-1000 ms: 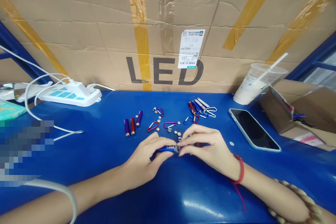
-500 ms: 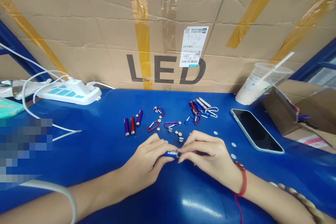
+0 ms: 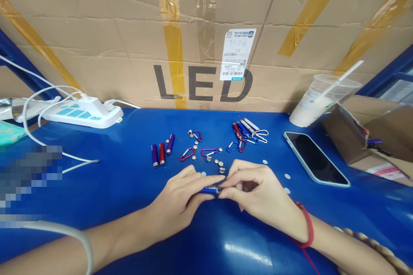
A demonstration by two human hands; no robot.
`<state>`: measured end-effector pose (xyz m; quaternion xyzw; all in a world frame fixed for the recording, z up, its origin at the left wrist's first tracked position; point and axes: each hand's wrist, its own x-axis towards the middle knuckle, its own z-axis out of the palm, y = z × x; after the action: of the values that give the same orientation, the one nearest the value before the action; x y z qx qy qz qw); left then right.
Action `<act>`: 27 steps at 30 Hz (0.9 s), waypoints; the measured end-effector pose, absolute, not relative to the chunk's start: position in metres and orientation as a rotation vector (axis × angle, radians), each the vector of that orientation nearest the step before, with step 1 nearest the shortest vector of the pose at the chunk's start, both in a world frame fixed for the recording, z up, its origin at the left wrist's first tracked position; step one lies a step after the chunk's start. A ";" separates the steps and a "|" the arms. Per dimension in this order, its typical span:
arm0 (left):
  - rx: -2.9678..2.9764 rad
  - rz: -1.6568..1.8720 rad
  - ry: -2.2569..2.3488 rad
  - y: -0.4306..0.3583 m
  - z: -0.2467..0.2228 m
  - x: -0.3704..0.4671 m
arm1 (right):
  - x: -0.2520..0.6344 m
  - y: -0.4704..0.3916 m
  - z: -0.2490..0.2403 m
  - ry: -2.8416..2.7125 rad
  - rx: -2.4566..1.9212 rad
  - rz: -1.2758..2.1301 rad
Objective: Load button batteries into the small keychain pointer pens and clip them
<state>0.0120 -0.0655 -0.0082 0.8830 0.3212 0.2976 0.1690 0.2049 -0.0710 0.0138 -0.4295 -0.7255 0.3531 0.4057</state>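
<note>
A small blue cylinder (image 3: pixel 209 190) lies level between my hands, low in the middle of the view. My left hand (image 3: pixel 183 193) is closed round its left part. The fingertips of my right hand (image 3: pixel 254 184) pinch its silver right end; whether they hold a separate small part there is hidden. Just beyond are silver button cells (image 3: pixel 221 163), a purple carabiner (image 3: pixel 209 152) and a red carabiner (image 3: pixel 187 154). Two purple cylinders (image 3: pixel 155 156) and a red cylinder (image 3: pixel 162 154) lie to the left. Several cylinders with carabiners (image 3: pixel 248 128) are grouped behind my right hand.
A phone (image 3: pixel 316 159) lies at the right, near an open cardboard box (image 3: pixel 345 137) and a plastic cup with a straw (image 3: pixel 311 103). At the left are a white power strip (image 3: pixel 84 114) and cables. A large carton (image 3: pixel 129 43) stands along the blue table's (image 3: pixel 129 137) back edge.
My right hand has turned slightly at the cylinder's end, its wrist shifting right. The left forefinger now reaches further over the cylinder toward the right fingertips.
</note>
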 end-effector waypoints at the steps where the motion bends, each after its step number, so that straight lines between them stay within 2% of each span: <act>1: 2.521 0.855 0.911 -0.065 -0.009 0.012 | 0.205 -0.071 0.014 -1.822 -1.099 0.911; 7: 2.590 0.945 0.798 -0.063 -0.013 0.012 | 0.204 -0.074 0.014 -1.787 -1.166 1.011; 18: 2.456 0.977 0.896 -0.065 -0.008 0.014 | 0.204 -0.072 0.013 -1.688 -1.180 1.149; 27: 2.546 1.071 0.784 -0.064 -0.006 0.013 | 0.200 -0.077 0.012 -1.758 -1.095 0.955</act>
<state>0.0133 -0.0637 -0.0057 0.8786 0.2706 0.3697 0.1347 0.2001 -0.0766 0.0117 -0.4364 -0.7004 0.3807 0.4172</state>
